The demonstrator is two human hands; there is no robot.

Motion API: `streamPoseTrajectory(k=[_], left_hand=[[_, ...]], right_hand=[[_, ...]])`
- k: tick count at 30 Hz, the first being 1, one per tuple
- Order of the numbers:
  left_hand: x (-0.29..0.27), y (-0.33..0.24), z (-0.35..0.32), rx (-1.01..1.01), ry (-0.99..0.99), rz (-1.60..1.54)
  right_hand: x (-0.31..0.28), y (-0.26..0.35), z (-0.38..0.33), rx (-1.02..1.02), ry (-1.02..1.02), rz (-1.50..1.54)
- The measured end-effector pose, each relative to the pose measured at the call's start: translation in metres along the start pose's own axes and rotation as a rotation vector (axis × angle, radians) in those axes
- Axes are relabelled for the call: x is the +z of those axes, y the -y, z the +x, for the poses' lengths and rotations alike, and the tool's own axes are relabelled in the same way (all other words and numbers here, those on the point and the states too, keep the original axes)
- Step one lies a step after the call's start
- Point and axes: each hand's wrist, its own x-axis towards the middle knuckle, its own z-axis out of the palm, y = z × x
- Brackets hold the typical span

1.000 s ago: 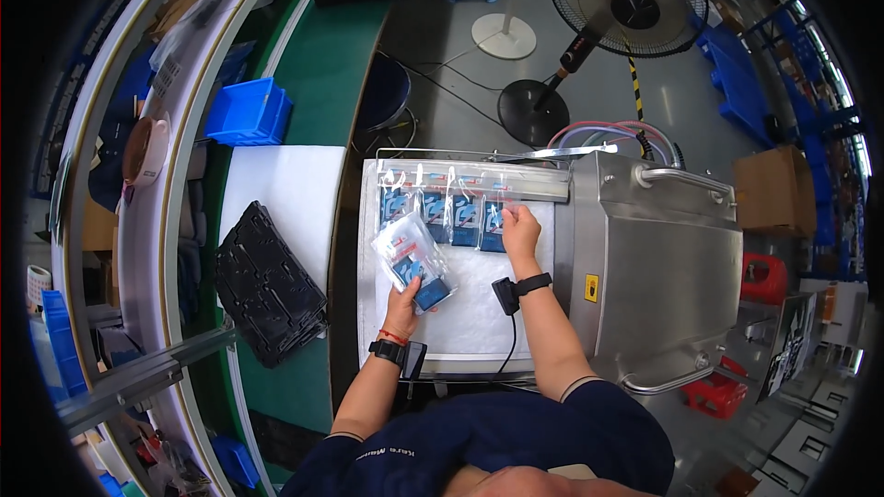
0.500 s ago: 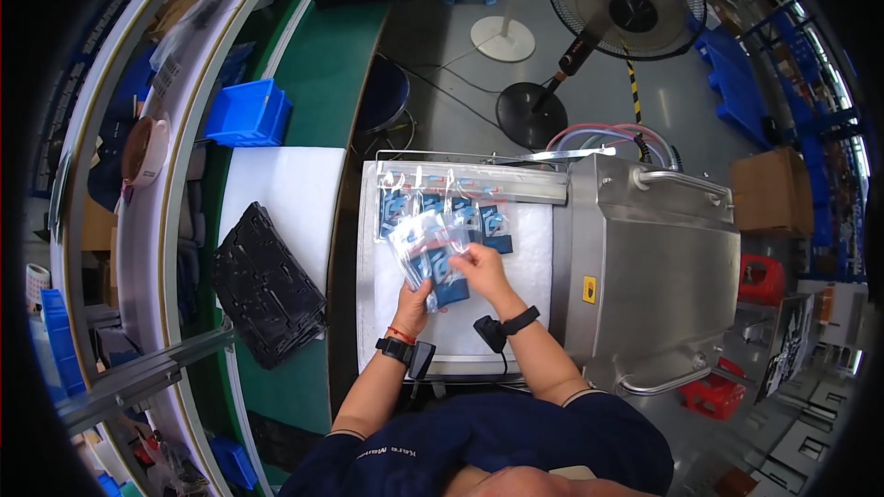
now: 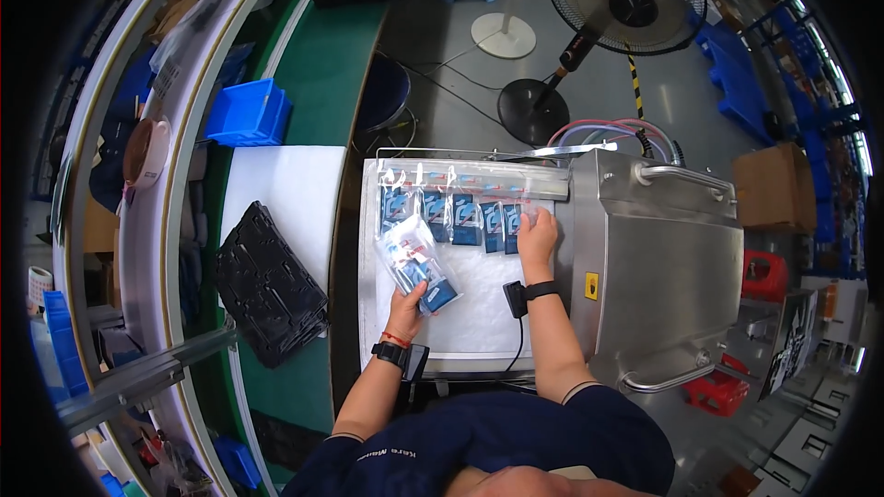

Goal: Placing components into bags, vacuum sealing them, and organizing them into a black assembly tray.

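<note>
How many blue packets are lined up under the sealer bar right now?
5, in a row on the white pad, left to right; the right hand rests on the rightmost and may hide more. The left hand holds a separate stack.

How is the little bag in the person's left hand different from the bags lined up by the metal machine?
The bag in the left hand is lifted and tilted; the row of bags lies flat on the white pad. The held bag is alone in the left hand; the row sits side by side, the right hand pressing its end. Both are clear plastic with blue contents.
</note>
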Motion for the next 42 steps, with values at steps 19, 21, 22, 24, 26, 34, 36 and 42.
streamPoseTrajectory(k=[19, 21, 22, 24, 26, 34, 36, 42], left_hand=[[0.005, 0.002, -0.008, -0.012, 0.018, 0.071], [-0.001, 0.004, -0.008, -0.025, 0.003, 0.074], [-0.003, 0.005, -0.007, -0.021, 0.001, 0.080], [-0.008, 0.008, -0.005, -0.018, -0.014, 0.093], [-0.011, 0.009, -0.006, -0.018, -0.020, 0.094], [-0.013, 0.011, -0.005, -0.032, -0.013, 0.116], [-0.014, 0.012, -0.004, -0.010, -0.023, 0.121], [-0.014, 0.012, -0.005, -0.003, -0.035, 0.087]], right_hand=[[-0.022, 0.005, -0.015, 0.333, 0.438, 0.947], [-0.019, -0.020, 0.005, 0.307, 0.400, 0.737], [-0.018, -0.026, 0.010, 0.279, 0.367, 0.532], [-0.015, -0.026, 0.009, 0.192, 0.267, 0.281], [-0.019, -0.005, 0.011, 0.103, 0.173, 0.033], [-0.013, 0.028, 0.070, -0.368, 0.253, -0.104], [-0.005, 0.020, 0.085, -0.370, 0.362, 0.015], [-0.002, 0.006, 0.098, -0.235, 0.405, 0.156]])
